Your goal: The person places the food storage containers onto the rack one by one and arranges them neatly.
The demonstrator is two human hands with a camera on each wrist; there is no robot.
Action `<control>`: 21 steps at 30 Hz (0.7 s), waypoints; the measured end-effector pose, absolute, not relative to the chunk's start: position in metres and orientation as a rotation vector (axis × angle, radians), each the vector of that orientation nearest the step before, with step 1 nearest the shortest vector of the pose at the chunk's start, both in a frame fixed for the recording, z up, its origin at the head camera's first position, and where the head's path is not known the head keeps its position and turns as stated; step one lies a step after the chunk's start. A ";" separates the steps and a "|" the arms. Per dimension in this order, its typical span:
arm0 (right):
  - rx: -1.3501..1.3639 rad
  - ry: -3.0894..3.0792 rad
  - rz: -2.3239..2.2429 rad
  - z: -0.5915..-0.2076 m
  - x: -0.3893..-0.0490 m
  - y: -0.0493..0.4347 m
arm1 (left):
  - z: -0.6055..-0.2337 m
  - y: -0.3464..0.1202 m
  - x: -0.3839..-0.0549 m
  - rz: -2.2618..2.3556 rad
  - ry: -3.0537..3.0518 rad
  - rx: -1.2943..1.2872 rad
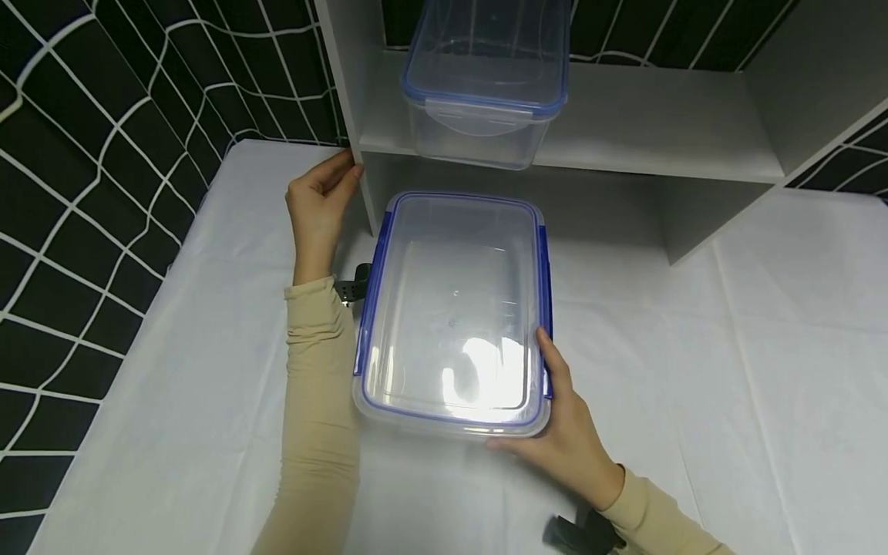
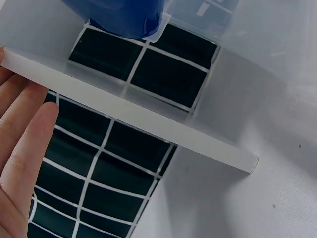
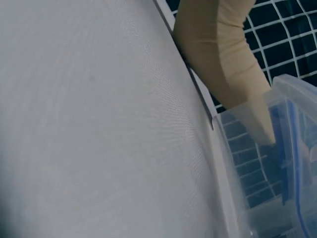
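Observation:
My right hand (image 1: 572,428) grips the near right corner of a clear plastic food container (image 1: 454,308) with a blue-edged lid and blue side clips. One finger lies along the right side, and the thumb is at the near edge. The container's near part also shows in the right wrist view, at the right edge (image 3: 297,163). My left hand (image 1: 322,193) touches the front edge of the left side panel of a white shelf unit (image 1: 590,146). In the left wrist view, the thumb of the left hand (image 2: 22,153) stands apart from that panel edge (image 2: 129,111).
A second clear container (image 1: 486,100) with a light blue lid rim stands on the shelf board, sticking out past its front edge. White cloth (image 1: 763,370) covers the table. Dark wall with white netting (image 1: 90,208) lies to the left. A blue rounded thing (image 2: 121,17) shows in the left wrist view.

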State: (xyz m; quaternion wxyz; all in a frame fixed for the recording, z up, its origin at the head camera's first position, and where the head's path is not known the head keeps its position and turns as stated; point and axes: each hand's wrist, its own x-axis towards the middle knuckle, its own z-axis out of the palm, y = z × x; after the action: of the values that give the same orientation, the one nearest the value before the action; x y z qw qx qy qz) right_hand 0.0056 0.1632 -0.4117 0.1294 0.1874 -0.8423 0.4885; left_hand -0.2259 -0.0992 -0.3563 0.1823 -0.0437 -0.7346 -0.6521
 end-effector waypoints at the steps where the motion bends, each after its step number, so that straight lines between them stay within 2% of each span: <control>1: 0.545 -2.444 1.417 -0.412 0.005 0.164 | -0.355 -0.099 -0.225 -1.838 -2.077 -0.123; 9: 0.566 -2.404 1.440 -0.409 0.002 0.168 | -0.334 -0.093 -0.209 -1.807 -2.103 -0.126; 15: 0.561 -2.387 1.551 -0.409 0.003 0.170 | -0.354 -0.097 -0.224 -1.820 -2.061 -0.153; 21: 0.492 -2.404 1.592 -0.408 0.004 0.168 | -0.357 -0.099 -0.226 -1.815 -2.059 -0.144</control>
State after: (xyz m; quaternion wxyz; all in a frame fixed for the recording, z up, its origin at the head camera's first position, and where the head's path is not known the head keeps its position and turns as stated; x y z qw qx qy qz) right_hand 0.0044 0.1681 -0.4080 0.1081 0.1672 -0.8171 0.5411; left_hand -0.2262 -0.0990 -0.3574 0.1951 -0.0515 -0.7347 -0.6477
